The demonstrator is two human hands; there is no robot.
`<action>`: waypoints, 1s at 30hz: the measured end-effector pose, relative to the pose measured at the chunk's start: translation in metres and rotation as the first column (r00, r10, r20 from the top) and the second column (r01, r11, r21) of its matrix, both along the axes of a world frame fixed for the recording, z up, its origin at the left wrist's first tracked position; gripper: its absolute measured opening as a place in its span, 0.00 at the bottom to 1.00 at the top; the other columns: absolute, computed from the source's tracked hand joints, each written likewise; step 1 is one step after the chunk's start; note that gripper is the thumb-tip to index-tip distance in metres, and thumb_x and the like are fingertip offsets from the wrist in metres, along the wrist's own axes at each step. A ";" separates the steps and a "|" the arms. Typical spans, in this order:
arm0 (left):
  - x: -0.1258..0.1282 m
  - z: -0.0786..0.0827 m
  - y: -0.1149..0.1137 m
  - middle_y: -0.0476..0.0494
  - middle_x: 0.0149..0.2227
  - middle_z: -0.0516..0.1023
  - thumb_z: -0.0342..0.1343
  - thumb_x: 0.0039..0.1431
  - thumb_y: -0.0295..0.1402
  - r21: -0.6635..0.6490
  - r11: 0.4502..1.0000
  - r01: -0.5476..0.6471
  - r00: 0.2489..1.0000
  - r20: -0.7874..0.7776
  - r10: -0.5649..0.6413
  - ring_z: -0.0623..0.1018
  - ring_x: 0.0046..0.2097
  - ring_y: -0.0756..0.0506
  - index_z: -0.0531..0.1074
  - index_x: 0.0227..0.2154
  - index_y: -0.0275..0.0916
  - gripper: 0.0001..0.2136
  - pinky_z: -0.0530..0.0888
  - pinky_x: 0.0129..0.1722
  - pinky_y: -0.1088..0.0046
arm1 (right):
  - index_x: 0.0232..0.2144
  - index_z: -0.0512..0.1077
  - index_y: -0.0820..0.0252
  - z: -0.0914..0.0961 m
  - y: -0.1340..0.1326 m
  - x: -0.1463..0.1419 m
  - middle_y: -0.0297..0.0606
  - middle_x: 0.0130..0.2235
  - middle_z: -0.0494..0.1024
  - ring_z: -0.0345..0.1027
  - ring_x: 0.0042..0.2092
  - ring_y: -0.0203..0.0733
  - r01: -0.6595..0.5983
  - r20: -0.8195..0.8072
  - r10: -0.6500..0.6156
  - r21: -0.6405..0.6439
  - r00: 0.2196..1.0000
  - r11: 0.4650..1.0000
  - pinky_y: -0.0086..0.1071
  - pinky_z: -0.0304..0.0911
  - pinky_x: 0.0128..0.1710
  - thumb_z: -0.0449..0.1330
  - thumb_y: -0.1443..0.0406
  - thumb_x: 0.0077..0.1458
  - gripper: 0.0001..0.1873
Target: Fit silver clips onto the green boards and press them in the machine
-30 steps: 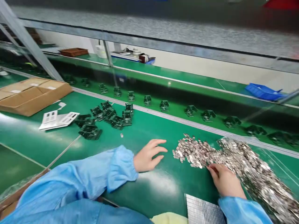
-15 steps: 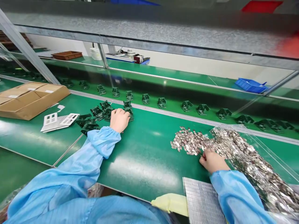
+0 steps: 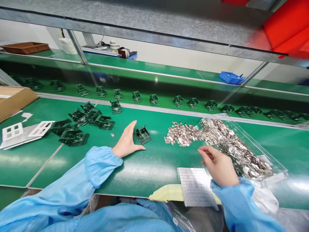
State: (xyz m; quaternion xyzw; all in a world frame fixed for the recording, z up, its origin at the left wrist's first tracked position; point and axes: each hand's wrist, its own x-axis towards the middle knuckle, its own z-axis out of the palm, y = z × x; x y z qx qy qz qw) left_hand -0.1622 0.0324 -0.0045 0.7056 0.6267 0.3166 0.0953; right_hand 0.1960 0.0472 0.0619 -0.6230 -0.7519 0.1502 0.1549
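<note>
My left hand (image 3: 126,141) lies beside a small dark-green circuit board assembly (image 3: 143,135), thumb and fingers spread apart around its left side without closing on it. My right hand (image 3: 218,164) hovers at the near edge of the heap of small shiny metal pieces (image 3: 184,133), its thumb and fingertips pinched together. Whatever is between those fingertips is too small to make out. More green board assemblies (image 3: 102,121) lie clustered left of my left hand, and a single metal piece (image 3: 112,134) rests on the green bench between them.
A clear tray (image 3: 272,164) full of metal pieces stands at the right. A ridged silver sheet (image 3: 196,187) lies on yellow material (image 3: 166,192) at the front edge. White cut-out cards (image 3: 36,130) and a cardboard box (image 3: 14,100) sit at left. A row of boards (image 3: 154,100) lines the back belt.
My left hand has moved from the board cluster to the right, opening, and a board assembly now stands beside it. My right hand has lifted back from the metal heap. The view has shifted right.
</note>
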 end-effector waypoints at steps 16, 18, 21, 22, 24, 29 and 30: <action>0.139 -0.003 -0.061 0.45 0.41 0.75 0.65 0.46 0.27 -0.077 0.786 0.613 0.273 0.955 -0.119 0.78 0.37 0.49 0.65 0.45 0.42 0.23 0.77 0.38 0.73 | 0.39 0.79 0.53 -0.037 -0.121 -0.048 0.38 0.35 0.77 0.70 0.38 0.43 0.205 -0.783 -0.085 0.056 0.616 0.977 0.35 0.65 0.37 0.59 0.65 0.58 0.09; 0.147 -0.003 -0.067 0.46 0.41 0.75 0.65 0.47 0.27 -0.083 0.757 0.648 0.234 0.968 -0.093 0.78 0.37 0.49 0.66 0.45 0.42 0.22 0.77 0.39 0.73 | 0.41 0.76 0.55 -0.040 -0.126 -0.052 0.36 0.33 0.77 0.70 0.35 0.42 0.264 -0.805 -0.155 0.001 0.572 0.965 0.35 0.65 0.36 0.61 0.64 0.55 0.10; 0.154 -0.003 -0.073 0.45 0.40 0.75 0.65 0.47 0.26 -0.086 0.732 0.676 0.222 0.971 -0.092 0.78 0.38 0.49 0.66 0.46 0.42 0.22 0.77 0.40 0.73 | 0.43 0.70 0.57 -0.047 -0.131 -0.057 0.33 0.29 0.77 0.67 0.29 0.40 0.355 -0.808 -0.267 -0.077 0.526 0.932 0.33 0.62 0.32 0.63 0.64 0.52 0.15; 0.155 -0.003 -0.075 0.45 0.39 0.74 0.65 0.48 0.27 -0.083 0.725 0.684 0.223 0.970 -0.100 0.78 0.38 0.49 0.66 0.46 0.42 0.22 0.77 0.40 0.73 | 0.43 0.69 0.57 -0.049 -0.132 -0.058 0.33 0.28 0.77 0.66 0.29 0.39 0.374 -0.799 -0.291 -0.090 0.527 0.923 0.33 0.61 0.32 0.63 0.64 0.51 0.15; 0.155 -0.004 -0.077 0.45 0.39 0.74 0.63 0.51 0.27 -0.079 0.709 0.701 0.232 0.965 -0.122 0.78 0.38 0.49 0.66 0.48 0.42 0.21 0.76 0.40 0.74 | 0.42 0.66 0.57 -0.053 -0.132 -0.059 0.32 0.28 0.77 0.65 0.28 0.39 0.397 -0.779 -0.322 -0.103 0.538 0.912 0.32 0.60 0.32 0.64 0.64 0.50 0.16; 0.152 -0.009 -0.080 0.42 0.44 0.74 0.57 0.59 0.30 -0.075 0.695 0.715 0.302 0.930 -0.211 0.78 0.42 0.48 0.64 0.51 0.42 0.17 0.76 0.42 0.75 | 0.41 0.63 0.56 -0.056 -0.132 -0.061 0.31 0.27 0.76 0.64 0.29 0.40 0.396 -0.764 -0.345 -0.129 0.545 0.909 0.33 0.60 0.32 0.63 0.62 0.51 0.17; 0.151 -0.010 -0.080 0.42 0.45 0.73 0.56 0.60 0.31 -0.069 0.701 0.710 0.317 0.920 -0.231 0.77 0.42 0.48 0.64 0.51 0.42 0.16 0.75 0.42 0.76 | 0.41 0.62 0.56 -0.056 -0.133 -0.062 0.31 0.27 0.76 0.64 0.29 0.40 0.394 -0.766 -0.345 -0.130 0.543 0.910 0.33 0.60 0.32 0.63 0.62 0.51 0.17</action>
